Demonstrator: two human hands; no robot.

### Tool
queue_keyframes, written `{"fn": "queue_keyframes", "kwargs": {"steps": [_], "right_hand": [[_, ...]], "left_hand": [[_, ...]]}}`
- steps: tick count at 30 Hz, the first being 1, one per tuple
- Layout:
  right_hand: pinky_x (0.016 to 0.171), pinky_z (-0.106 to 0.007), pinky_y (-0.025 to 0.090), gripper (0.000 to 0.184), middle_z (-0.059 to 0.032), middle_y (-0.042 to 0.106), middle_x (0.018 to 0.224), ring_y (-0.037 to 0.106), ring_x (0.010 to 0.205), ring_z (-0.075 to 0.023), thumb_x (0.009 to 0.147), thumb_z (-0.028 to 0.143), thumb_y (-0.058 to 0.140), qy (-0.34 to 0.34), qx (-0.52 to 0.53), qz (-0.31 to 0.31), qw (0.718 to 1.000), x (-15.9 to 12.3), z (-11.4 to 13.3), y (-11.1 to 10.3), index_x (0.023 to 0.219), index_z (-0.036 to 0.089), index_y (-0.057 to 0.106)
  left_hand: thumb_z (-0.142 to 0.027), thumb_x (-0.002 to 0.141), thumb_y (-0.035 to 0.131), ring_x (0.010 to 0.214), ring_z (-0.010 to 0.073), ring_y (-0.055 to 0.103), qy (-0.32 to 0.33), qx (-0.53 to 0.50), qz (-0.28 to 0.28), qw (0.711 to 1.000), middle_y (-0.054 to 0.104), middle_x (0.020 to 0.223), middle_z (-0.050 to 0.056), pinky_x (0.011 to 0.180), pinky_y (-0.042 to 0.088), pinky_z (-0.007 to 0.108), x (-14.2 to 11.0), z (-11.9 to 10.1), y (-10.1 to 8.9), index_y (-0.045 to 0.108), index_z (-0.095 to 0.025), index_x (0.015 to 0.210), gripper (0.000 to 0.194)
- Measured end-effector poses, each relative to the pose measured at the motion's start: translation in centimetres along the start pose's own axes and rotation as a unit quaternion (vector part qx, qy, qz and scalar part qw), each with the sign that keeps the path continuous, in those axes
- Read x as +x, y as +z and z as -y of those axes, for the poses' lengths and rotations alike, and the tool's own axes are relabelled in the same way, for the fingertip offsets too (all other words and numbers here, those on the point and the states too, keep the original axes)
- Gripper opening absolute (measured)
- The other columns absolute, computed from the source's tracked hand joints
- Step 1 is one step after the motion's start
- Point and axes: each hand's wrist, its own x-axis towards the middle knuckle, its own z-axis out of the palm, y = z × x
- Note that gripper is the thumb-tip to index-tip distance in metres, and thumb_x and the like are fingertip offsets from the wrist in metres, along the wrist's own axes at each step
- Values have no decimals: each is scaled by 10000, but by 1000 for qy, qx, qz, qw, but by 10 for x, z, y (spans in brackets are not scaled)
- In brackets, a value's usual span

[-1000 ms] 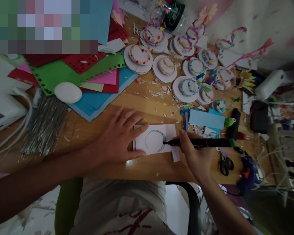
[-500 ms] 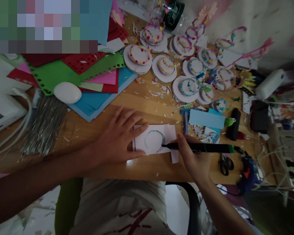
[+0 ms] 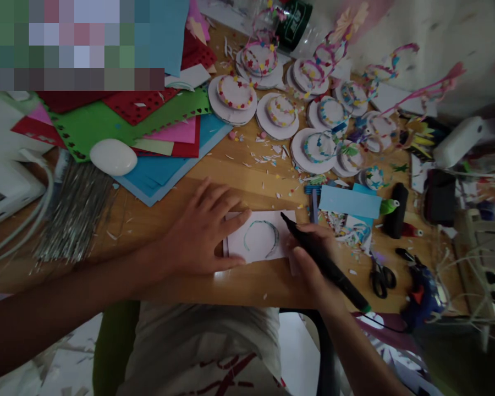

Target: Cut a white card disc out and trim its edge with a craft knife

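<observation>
Gripping black marker (image 3: 326,266) in right hand (image 3: 318,281), tip over white paper (image 3: 259,241).
Left hand (image 3: 202,228) spread, holding nothing, thumb and forefinger at paper's left end; paper near table (image 3: 247,290) front edge.

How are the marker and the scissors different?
The marker is in the right hand; the scissors lie on the table. The marker is one straight, green-ended stick, but the scissors have two loops to grip. Both have black parts.

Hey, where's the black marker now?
In the head view, the black marker is in the right hand, its tip by the far right corner of the white paper.
</observation>
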Motion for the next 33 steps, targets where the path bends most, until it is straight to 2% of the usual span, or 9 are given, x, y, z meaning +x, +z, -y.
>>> {"fn": "queue_keyframes", "kwargs": {"steps": [3, 7, 11, 14, 17, 20, 29, 33], "right_hand": [[717, -366, 477, 236, -13, 596, 865, 582, 771, -208, 851, 308, 654, -2, 14, -16, 1000, -1, -3, 5, 1065, 258, 567], [763, -397, 468, 203, -14, 577, 870, 584, 820, -222, 874, 301, 622, -18, 18, -53, 998, 3, -6, 9, 1058, 256, 548], [830, -444, 469, 220, -31, 572, 964, 582, 913, -242, 874, 275, 617, -52, -4, -74, 996, 9, -6, 11, 1083, 263, 551], [876, -486, 465, 221, -41, 573, 998, 584, 941, -262, 879, 276, 616, -60, -25, -63, 996, 14, -6, 12, 1090, 277, 551], [905, -511, 458, 206, -54, 563, 1031, 584, 980, -285, 904, 284, 592, -83, -39, -59, 994, 18, -6, 13, 1103, 300, 538], [905, -495, 456, 200, -48, 556, 1038, 582, 1003, -285, 914, 270, 577, -97, -37, -55, 993, 20, -7, 14, 1105, 311, 534], [858, -449, 463, 214, -43, 555, 1011, 588, 928, -235, 902, 241, 571, -101, -39, -72, 991, 24, -8, 11, 1111, 274, 535], [839, -437, 465, 219, -47, 557, 998, 585, 920, -234, 897, 235, 583, -108, -37, -68, 991, 26, -7, 10, 1109, 267, 537]], "left_hand": [[-637, 801, 570, 1302, 385, 382, 7, 1, -17, 1000, 536, 1335, 153, 1169, 131, 630, 2, 0, -1, 565, -170, 1327, 704], [-628, 771, 595, 1267, 386, 401, 14, -1, -38, 999, 550, 1302, 155, 1162, 161, 629, 4, 0, 0, 582, -165, 1304, 706], [-640, 790, 561, 1270, 390, 397, 18, 4, -32, 999, 548, 1295, 164, 1160, 167, 617, 4, 2, 1, 573, -147, 1308, 715], [-658, 801, 535, 1283, 388, 399, 21, 8, -26, 999, 551, 1305, 172, 1163, 153, 610, 5, 3, 1, 553, -137, 1331, 744], [-638, 836, 515, 1356, 366, 366, 27, 5, 4, 1000, 482, 1439, 176, 1173, 110, 602, 6, 1, -1, 482, -143, 1405, 755], [-601, 873, 502, 1416, 345, 314, 41, 0, 34, 999, 386, 1546, 143, 1178, 87, 601, 8, -1, -3, 401, -174, 1469, 740], [-559, 897, 488, 1446, 328, 274, 31, -5, 56, 998, 363, 1568, 111, 1194, 91, 557, 12, -4, -3, 364, -161, 1497, 731], [-548, 897, 487, 1438, 334, 279, 37, -11, 46, 998, 373, 1561, 123, 1189, 118, 557, 12, -4, -2, 377, -140, 1489, 728]]}}
